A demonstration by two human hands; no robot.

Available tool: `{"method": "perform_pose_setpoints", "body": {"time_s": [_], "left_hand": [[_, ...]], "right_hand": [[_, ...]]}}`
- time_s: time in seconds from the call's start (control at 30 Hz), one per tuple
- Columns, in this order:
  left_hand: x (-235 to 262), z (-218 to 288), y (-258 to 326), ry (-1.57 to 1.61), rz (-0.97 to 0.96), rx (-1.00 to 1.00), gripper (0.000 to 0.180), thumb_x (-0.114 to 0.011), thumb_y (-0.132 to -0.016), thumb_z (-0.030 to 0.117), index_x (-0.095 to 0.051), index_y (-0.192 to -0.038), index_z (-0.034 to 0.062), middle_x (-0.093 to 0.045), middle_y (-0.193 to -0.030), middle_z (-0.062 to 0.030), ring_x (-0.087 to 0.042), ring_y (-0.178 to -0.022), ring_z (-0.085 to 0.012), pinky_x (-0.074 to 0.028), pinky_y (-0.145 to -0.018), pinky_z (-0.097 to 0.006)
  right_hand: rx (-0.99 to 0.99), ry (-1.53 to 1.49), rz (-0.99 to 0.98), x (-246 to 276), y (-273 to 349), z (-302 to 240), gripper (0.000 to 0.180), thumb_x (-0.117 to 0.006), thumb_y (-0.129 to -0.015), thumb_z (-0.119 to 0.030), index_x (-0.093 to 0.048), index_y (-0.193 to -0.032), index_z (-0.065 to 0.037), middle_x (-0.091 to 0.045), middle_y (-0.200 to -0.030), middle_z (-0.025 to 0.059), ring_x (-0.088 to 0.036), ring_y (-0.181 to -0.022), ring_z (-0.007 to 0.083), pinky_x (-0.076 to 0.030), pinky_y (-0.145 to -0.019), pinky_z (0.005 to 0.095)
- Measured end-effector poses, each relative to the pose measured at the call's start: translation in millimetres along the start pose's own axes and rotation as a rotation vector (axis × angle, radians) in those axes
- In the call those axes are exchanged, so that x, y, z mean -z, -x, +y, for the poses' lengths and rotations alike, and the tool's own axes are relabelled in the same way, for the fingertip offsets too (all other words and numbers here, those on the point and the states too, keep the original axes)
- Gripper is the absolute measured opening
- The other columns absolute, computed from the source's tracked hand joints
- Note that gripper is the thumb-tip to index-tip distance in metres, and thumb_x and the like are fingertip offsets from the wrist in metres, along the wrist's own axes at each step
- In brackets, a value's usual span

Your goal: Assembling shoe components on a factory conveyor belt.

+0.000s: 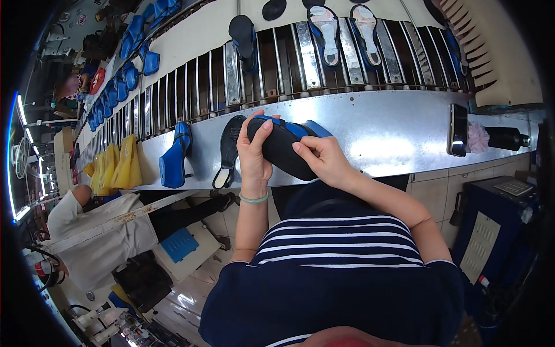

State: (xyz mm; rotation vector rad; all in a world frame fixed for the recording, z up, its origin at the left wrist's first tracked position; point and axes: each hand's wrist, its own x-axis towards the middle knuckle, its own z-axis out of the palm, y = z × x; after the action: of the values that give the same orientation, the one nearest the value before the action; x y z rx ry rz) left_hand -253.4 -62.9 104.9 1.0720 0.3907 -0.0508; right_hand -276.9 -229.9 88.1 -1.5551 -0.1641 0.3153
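Observation:
A sandal on a blue shoe last (pixel 284 151) is between my two hands above the metal bench, its black sole turned up toward me. My left hand (pixel 254 147) wraps around its left end, with the thumb pressed on the sole. My right hand (pixel 325 157) pinches the right edge, thumb on the sole and fingers partly hidden. Just left of my left hand lies a black sandal (pixel 232 137) with a pale heel patch. Further left, another black-strapped sandal on a blue last (pixel 175 157) rests on the bench.
Past the metal bench (pixel 381 133) runs a slatted conveyor (pixel 199 87) carrying sandals (pixel 322 36). Yellow bags (pixel 127 163) hang at the left. A phone (pixel 458 130), pink ruffled item (pixel 477 137) and black bottle (pixel 506 139) sit at the right. A person (pixel 104 237) is at lower left.

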Motion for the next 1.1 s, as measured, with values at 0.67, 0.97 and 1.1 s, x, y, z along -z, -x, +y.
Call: {"method": "perform_pose_setpoints", "body": {"time_s": [0.67, 0.97, 1.1], "left_hand": [[-1.3, 2.1, 6.1, -0.024, -0.171, -0.012, 0.053, -0.072, -0.08, -0.001, -0.05, -0.128, 0.0012, -0.065, -0.112, -0.0178, -0.066, -0.096, -0.0201, -0.054, -0.088, -0.033], [-5.8, -5.0, 5.2, -0.06, -0.114, -0.042, 0.052, -0.075, -0.075, -0.006, -0.053, -0.122, 0.0018, -0.067, -0.106, -0.0141, -0.066, -0.092, -0.0181, -0.056, -0.084, -0.03], [-5.5, -6.6, 2.2, -0.062, -0.097, -0.042, 0.051, -0.075, -0.076, -0.005, -0.053, -0.122, 0.0018, -0.067, -0.106, -0.0134, -0.066, -0.091, -0.0176, -0.056, -0.083, -0.03]], "right_hand": [[-0.033, 0.016, -0.002, 8.3, 7.0, -1.4, 0.036, -0.057, -0.098, -0.019, -0.053, -0.068, 0.002, -0.042, -0.051, 0.0024, -0.036, -0.048, 0.007, -0.029, -0.045, 0.0266], [-0.08, -0.031, -0.013, 9.8, 10.3, -6.3, 0.033, -0.06, -0.097, -0.017, -0.051, -0.069, -0.003, -0.043, -0.055, -0.0038, -0.035, -0.051, 0.0014, -0.026, -0.046, 0.0228], [-0.076, 0.016, -0.048, 14.9, 10.0, -9.6, 0.027, -0.064, -0.094, -0.014, -0.052, -0.073, -0.003, -0.045, -0.055, -0.0035, -0.038, -0.05, 0.0004, -0.026, -0.046, 0.0217]]}}
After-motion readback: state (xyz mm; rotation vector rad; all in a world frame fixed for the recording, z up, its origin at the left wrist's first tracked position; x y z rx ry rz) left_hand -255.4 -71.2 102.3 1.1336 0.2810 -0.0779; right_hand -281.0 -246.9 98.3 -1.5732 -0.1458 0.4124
